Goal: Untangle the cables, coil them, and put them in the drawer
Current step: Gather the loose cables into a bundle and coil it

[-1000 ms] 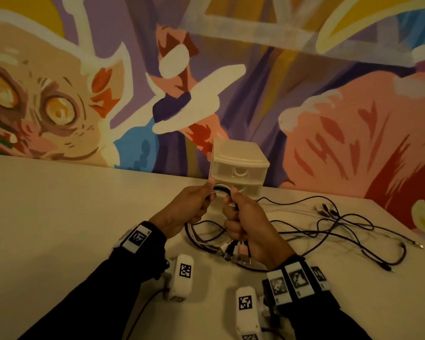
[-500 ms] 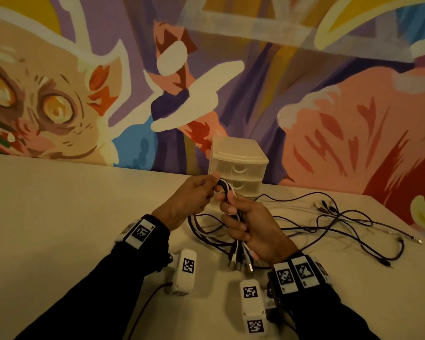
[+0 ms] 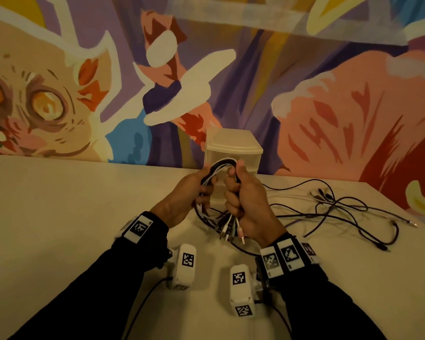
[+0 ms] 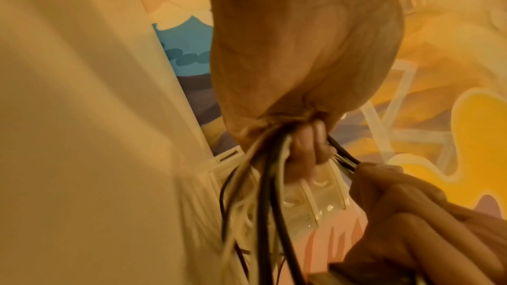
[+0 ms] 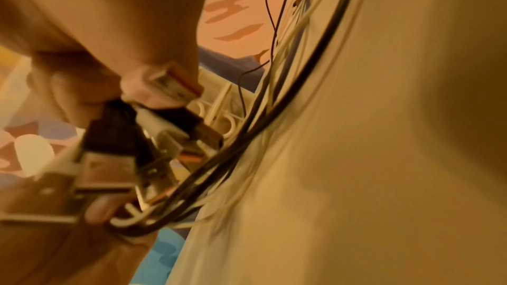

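Both fists, the left hand (image 3: 190, 192) and right hand (image 3: 247, 202), gripped one black-and-white cable bundle (image 3: 222, 165) arched before the far plastic drawer unit (image 3: 233, 146).

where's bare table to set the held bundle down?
Bare: the table left of the left hand, back to the mural wall. Crowded: loose cables sprawl right of the right hand; the drawer unit stands behind the cable bundle that both hands grip.

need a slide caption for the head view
Both hands, left hand and right hand, grip a cable bundle before the drawer unit.
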